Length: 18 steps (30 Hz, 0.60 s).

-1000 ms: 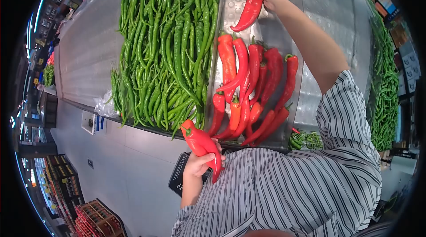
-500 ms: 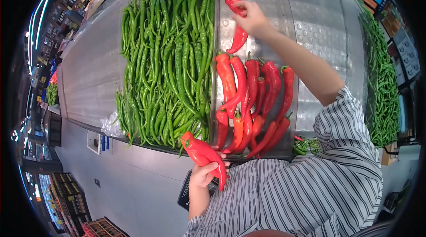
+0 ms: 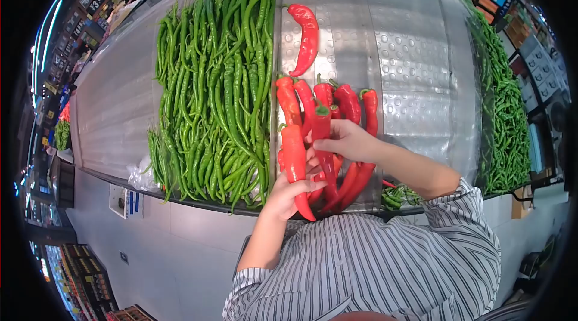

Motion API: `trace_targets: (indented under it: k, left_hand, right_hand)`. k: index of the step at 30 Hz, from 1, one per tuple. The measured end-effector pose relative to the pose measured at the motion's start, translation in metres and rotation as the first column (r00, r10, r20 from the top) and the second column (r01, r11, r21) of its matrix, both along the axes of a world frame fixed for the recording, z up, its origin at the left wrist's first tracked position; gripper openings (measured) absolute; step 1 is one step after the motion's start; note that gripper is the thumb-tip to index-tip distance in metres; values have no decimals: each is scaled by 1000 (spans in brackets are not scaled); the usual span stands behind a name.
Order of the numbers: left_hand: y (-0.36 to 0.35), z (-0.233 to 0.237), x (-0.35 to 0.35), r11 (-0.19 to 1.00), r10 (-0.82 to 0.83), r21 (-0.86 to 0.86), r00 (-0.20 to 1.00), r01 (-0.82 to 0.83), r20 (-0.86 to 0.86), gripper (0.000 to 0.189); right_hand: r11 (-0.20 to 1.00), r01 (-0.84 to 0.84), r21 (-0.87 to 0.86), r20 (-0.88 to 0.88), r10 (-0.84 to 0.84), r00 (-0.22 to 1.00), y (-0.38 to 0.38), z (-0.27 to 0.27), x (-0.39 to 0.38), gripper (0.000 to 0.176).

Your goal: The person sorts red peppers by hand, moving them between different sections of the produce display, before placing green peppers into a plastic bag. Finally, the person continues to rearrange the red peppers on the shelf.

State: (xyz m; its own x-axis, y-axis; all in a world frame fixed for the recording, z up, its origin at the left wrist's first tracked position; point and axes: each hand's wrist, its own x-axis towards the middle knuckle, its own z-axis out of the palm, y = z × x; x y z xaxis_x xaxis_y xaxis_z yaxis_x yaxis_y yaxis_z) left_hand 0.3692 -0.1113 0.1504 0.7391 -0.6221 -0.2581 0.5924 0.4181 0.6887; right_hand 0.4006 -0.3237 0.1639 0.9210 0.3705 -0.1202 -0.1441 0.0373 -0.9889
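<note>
My left hand (image 3: 288, 193) is closed around a red chili pepper (image 3: 294, 151), which points stem up over the front of the display. Right beside it, my right hand (image 3: 347, 142) grips another red chili pepper (image 3: 322, 128) with its green stem at the top. The two hands nearly meet, and the left fingers reach toward the lower part of that second pepper. Behind and below them lie several more red peppers (image 3: 348, 103), partly hidden by my hands. One curved red pepper (image 3: 306, 38) lies alone farther back on the metal surface.
Long green peppers (image 3: 214, 92) fill the section to the left, past a clear divider (image 3: 274, 50). The dimpled metal shelf (image 3: 421, 74) extends to the right, with more green peppers (image 3: 503, 110) beyond. Small green peppers (image 3: 398, 196) sit at the front edge.
My right hand has left the curved pepper lying at the back and come forward to grip a pepper beside my left hand. My left hand has moved up over the red peppers.
</note>
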Motion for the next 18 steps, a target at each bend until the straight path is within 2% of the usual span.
trace_targets:
  k: [1,2,3,5,7,9,10,12,13,15,18]
  left_hand:
    - [-1,2,-2,999,35,-30,999,-35,13,69]
    - [1,-2,-2,999,34,18,993,-36,115,72]
    - [3,-3,-2,999,33,18,993,-35,116,72]
    - [9,-7,-3,986,118,96,977,-137,175,69]
    - [16,-11,-3,988,135,53,981,-144,140,67]
    - [19,-13,-6,982,186,23,980,-188,63,64]
    - [19,-13,-8,982,188,20,980,-189,65,64]
    - [20,-13,-10,980,193,25,978,-196,82,61]
    - [23,-14,-11,980,197,22,976,-199,90,61]
    - [26,-17,-14,985,167,18,983,-169,77,61]
    - [29,-17,-18,980,194,27,978,-197,71,59]
  right_hand:
    - [992,73,105,-19,-72,997,-8,6,4,32]
    - [989,149,-10,90,-148,985,-18,9,15,30]
    - [966,233,-114,205,-207,957,-30,14,30,28]
    - [864,393,-314,284,-309,908,-50,46,58,32]
    - [763,499,-411,340,-379,861,-72,55,104,33]
    - [608,594,-527,459,-385,801,-87,64,141,41]
    - [607,594,-528,461,-383,801,-92,63,156,41]
    - [392,634,-666,511,-380,771,-98,53,185,55]
    - [394,638,-662,517,-377,768,-97,50,196,55]
    - [233,662,-712,547,-407,732,-89,46,212,55]
    - [236,642,-729,520,-420,744,-83,43,215,58]
